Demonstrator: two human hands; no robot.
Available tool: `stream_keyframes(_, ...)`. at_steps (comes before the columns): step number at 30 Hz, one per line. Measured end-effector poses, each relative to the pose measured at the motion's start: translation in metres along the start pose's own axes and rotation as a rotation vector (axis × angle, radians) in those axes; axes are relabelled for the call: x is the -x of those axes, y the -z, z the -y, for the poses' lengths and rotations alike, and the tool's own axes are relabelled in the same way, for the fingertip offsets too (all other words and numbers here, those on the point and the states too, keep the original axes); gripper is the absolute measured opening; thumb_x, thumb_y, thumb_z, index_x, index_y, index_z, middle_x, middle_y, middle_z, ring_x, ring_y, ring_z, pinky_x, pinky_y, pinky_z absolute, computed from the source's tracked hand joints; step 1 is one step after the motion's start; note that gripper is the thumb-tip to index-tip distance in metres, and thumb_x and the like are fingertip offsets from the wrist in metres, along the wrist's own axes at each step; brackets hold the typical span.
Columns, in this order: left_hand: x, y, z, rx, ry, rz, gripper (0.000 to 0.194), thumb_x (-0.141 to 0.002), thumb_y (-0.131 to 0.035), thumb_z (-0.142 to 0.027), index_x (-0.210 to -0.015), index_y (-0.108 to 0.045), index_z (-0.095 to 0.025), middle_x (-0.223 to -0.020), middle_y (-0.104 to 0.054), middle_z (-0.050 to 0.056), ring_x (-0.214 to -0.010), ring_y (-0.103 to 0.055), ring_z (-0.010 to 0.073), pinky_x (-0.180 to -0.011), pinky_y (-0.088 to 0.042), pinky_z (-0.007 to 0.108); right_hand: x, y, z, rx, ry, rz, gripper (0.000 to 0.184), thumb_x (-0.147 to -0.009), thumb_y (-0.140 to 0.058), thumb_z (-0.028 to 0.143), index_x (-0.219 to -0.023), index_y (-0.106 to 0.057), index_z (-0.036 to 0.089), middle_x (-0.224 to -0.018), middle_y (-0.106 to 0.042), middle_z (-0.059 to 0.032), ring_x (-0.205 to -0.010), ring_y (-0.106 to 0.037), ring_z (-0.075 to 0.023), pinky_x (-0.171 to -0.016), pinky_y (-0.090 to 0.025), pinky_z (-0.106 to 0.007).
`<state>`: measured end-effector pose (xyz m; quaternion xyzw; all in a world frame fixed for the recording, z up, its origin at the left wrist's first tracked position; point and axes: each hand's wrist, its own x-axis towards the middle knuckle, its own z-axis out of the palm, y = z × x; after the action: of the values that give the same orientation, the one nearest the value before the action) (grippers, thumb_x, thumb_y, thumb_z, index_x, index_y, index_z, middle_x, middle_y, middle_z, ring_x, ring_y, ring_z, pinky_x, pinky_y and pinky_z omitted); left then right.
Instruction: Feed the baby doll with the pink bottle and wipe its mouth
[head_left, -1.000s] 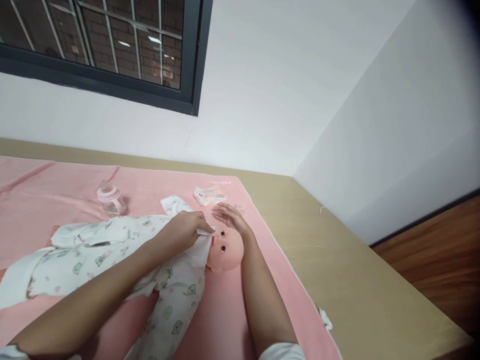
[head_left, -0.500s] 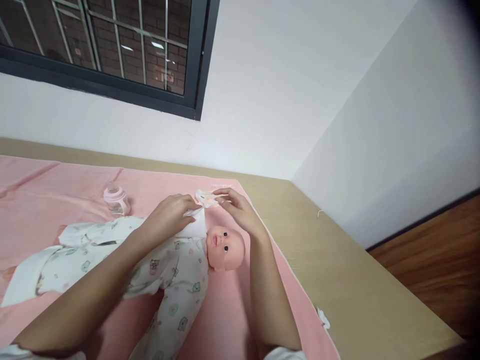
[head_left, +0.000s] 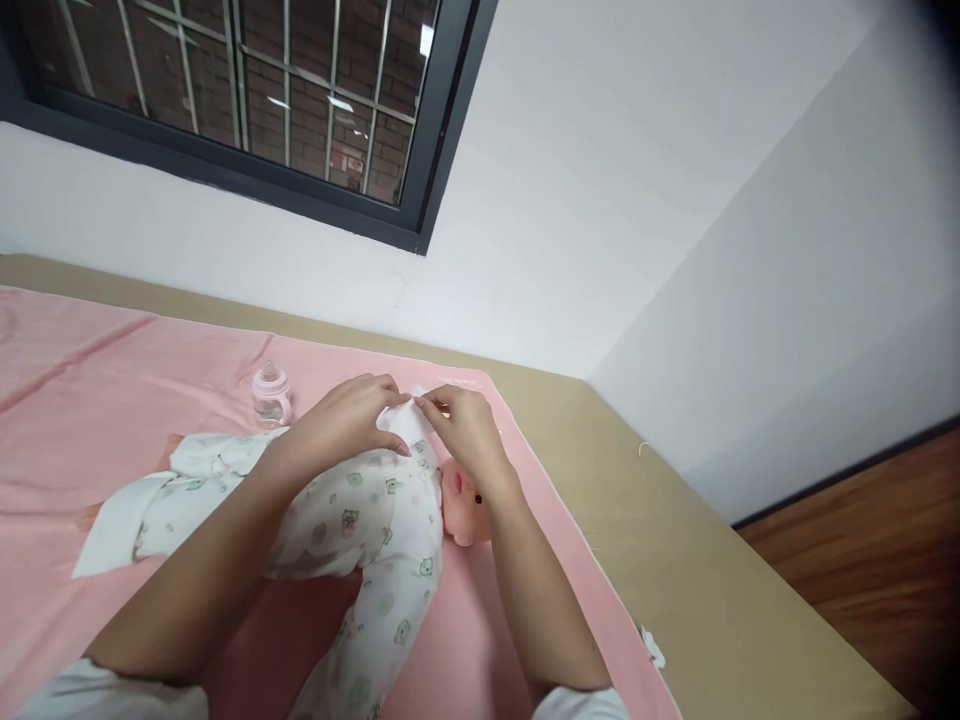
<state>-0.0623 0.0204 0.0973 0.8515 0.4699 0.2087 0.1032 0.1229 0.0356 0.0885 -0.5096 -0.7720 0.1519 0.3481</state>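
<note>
A baby doll (head_left: pixel 463 510) lies on its back in a white suit (head_left: pixel 330 525) printed with small bears, its head to the right. Above its far shoulder, both hands meet at a piece of thin white cloth (head_left: pixel 405 424); whether this belongs to the suit's far sleeve I cannot tell. My left hand (head_left: pixel 358 415) grips the cloth from the left, thumb and fingers around its edge. From the right, my right hand (head_left: pixel 463 425) pinches the cloth's top edge between thumb and fingertips. My right hand and wrist hide part of the doll's head.
A pink baby bottle (head_left: pixel 271 394) stands beyond the doll's legs. Beneath everything lies a pink blanket (head_left: pixel 217 385) on a wooden surface (head_left: pixel 637 520). A small white scrap (head_left: pixel 652 647) is at the blanket's right edge. Behind are a white wall and a dark-framed barred window (head_left: pixel 420 225).
My right hand has moved from a white item with an orange mark to the cloth beside my left hand, its fingers now pinched. The view has shifted, so the doll and bottle appear further right.
</note>
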Motion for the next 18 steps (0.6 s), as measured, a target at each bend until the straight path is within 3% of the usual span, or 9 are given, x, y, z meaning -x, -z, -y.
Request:
stream_keyframes(5, 0.004, 0.011, 0.017, 0.064, 0.001, -0.082, 0.018, -0.085, -0.058, -0.028, -0.094, -0.072, -0.021, -0.104, -0.065, 0.003, -0.098, -0.060, 0.0227, -0.079, -0.043, 0.030, -0.020, -0.012, 0.006, 0.008, 0.037, 0.036, 0.007, -0.076, -0.067, 0.014, -0.072, -0.068, 0.020, -0.076, -0.070, -0.0030, -0.072, -0.063, -0.0177, -0.074, -0.050, -0.034)
stream_keyframes(9, 0.006, 0.020, 0.027, 0.105, 0.039, -0.133, 0.032, -0.084, -0.043, -0.014, -0.092, -0.073, -0.022, -0.103, -0.069, 0.003, -0.095, -0.062, 0.0218, -0.078, -0.045, 0.031, -0.031, -0.019, 0.011, 0.000, 0.141, 0.081, 0.007, -0.076, -0.064, 0.013, -0.077, -0.065, 0.020, -0.079, -0.069, -0.0008, -0.075, -0.063, -0.0144, -0.077, -0.052, -0.031)
stream_keyframes(13, 0.007, 0.024, 0.039, 0.191, 0.061, -0.164, 0.036, -0.081, -0.045, -0.013, -0.100, -0.072, -0.025, -0.106, -0.071, 0.001, -0.099, -0.063, 0.0223, -0.081, -0.047, 0.031, -0.037, -0.025, 0.020, -0.017, 0.193, 0.146, 0.012, -0.077, -0.062, 0.012, -0.086, -0.065, 0.019, -0.093, -0.070, -0.0015, -0.090, -0.064, -0.0146, -0.088, -0.050, -0.032)
stream_keyframes(18, 0.008, 0.027, 0.057, 0.301, 0.048, -0.184, 0.031, -0.080, -0.046, -0.014, -0.094, -0.071, -0.025, -0.103, -0.071, -0.001, -0.097, -0.063, 0.0214, -0.085, -0.049, 0.032, -0.046, -0.029, 0.024, -0.025, 0.155, 0.248, 0.021, -0.079, -0.053, 0.006, -0.086, -0.068, 0.019, -0.092, -0.070, -0.0004, -0.082, -0.064, -0.0125, -0.081, -0.050, -0.028)
